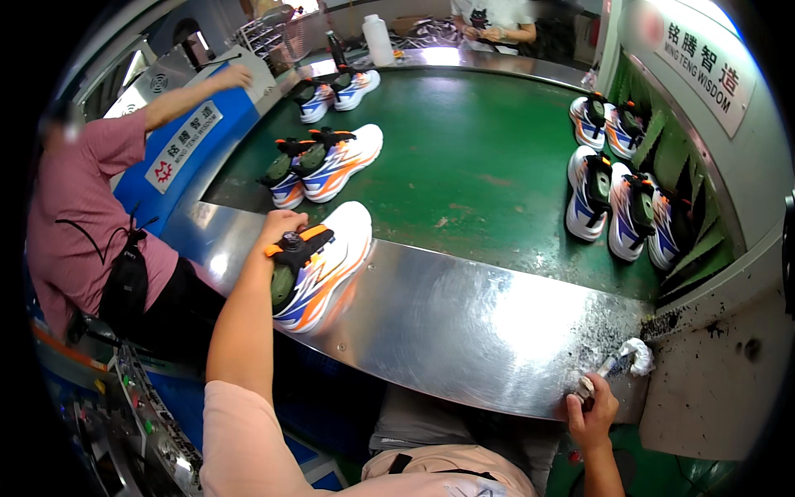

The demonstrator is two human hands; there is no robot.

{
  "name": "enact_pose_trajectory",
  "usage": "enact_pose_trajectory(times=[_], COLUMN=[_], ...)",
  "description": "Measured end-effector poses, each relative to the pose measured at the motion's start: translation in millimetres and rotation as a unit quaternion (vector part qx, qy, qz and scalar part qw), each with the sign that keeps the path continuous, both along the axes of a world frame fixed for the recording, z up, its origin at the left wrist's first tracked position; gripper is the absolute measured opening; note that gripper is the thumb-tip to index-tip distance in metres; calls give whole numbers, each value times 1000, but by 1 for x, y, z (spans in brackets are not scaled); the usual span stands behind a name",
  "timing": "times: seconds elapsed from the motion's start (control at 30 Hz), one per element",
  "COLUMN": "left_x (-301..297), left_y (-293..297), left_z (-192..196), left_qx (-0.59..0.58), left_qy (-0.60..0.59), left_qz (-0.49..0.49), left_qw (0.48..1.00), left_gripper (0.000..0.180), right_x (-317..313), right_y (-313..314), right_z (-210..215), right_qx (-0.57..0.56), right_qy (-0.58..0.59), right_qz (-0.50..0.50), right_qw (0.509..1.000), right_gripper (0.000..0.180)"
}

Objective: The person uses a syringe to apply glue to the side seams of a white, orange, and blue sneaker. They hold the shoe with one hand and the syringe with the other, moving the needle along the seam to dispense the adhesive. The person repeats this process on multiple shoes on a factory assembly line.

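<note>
My left hand (280,228) grips the heel of a white sneaker with orange and blue stripes (327,263), which rests on the shiny metal rim (464,319) of a green conveyor belt (472,157). A black shoe last sticks out of the sneaker. My right hand (591,412) is at the rim's near right edge, closed on a small brush (623,360) with a white, glue-caked tip. Dark residue speckles the metal around the brush.
Several pairs of matching sneakers (327,161) sit on the belt, some along the right wall (617,203). A person in a pink shirt (91,224) stands at left, one arm reaching to a blue machine (178,145). Another person sits at the far end (497,21). A white bottle (378,40) stands there.
</note>
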State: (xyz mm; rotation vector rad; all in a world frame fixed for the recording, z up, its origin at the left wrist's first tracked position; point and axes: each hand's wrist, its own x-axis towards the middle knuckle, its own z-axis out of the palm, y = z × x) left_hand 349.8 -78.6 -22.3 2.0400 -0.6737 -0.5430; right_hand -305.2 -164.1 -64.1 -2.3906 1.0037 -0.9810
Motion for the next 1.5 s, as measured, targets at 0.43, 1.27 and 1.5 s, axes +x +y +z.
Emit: enact_pose_trajectory(times=[0.43,1.27,1.5], left_x=[-9,40,47], left_y=[1,-47,-115], left_z=[10,69,32], left_qx=[45,42,89], left_qy=[-11,57,71], left_qz=[15,82,133], left_qw=[999,994,985], left_gripper=[23,66,47], right_x=[2,1,3], right_y=[1,-3,-4], right_z=[9,0,6], right_qx=[149,114,81], right_qy=[-43,-82,-67], right_qz=[-43,-43,-53], right_qw=[987,989,993], right_gripper=[48,46,45])
